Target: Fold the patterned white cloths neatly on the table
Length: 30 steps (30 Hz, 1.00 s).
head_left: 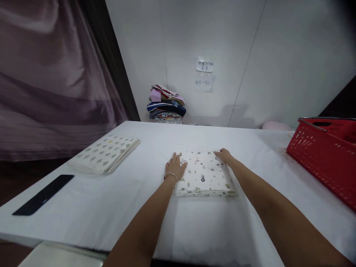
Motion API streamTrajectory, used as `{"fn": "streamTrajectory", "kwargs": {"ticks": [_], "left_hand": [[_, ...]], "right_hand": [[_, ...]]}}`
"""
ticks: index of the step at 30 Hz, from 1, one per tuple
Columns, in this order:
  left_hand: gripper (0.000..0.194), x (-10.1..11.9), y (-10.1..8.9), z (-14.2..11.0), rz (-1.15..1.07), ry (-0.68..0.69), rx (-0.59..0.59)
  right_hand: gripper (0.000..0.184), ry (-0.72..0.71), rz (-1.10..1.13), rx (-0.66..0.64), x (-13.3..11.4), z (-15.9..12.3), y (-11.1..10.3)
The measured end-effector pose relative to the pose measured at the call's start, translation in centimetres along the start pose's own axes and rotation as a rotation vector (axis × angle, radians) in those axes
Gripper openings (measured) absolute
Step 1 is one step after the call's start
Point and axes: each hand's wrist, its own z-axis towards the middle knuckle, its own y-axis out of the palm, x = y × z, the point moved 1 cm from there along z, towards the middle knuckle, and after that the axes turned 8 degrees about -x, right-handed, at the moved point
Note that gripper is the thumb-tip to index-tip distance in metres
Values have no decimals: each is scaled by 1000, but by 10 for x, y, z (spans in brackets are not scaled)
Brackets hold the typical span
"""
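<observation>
The left hand lay flat, fingers spread, gripping nothing, probably steadying 1 folded cloth; the right hand touched its far right corner, finger closure unclear from here.

A pale panelled wall beyond a white tabletop.
From where I stand, thin seams run up the grey-white wall, and two paper notes hang there, one above the other, the lower marked "45-50". A mauve curtain drapes in loose folds on the left, beside a dark strip; below its hem everything is brown and too dim to make out. The light is soft, casting a faint shadow low on the wall.
</observation>
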Motion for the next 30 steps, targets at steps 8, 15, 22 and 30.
{"fn": "streamTrajectory", "kwargs": {"ticks": [8,15,22,30], "left_hand": [[67,-2,1,-1,7,6,2],[67,0,-3,-3,-4,-1,-7],[67,0,-1,-2,-9,0,9],[71,0,0,-1,4,6,-7]], "right_hand": [[46,-47,-87,51,-1,-8,13],[53,-97,-228,25,-10,-18,10],[61,-311,-559,-6,3,-75,15],[58,-277,-580,-127,19,-105,20]]}}
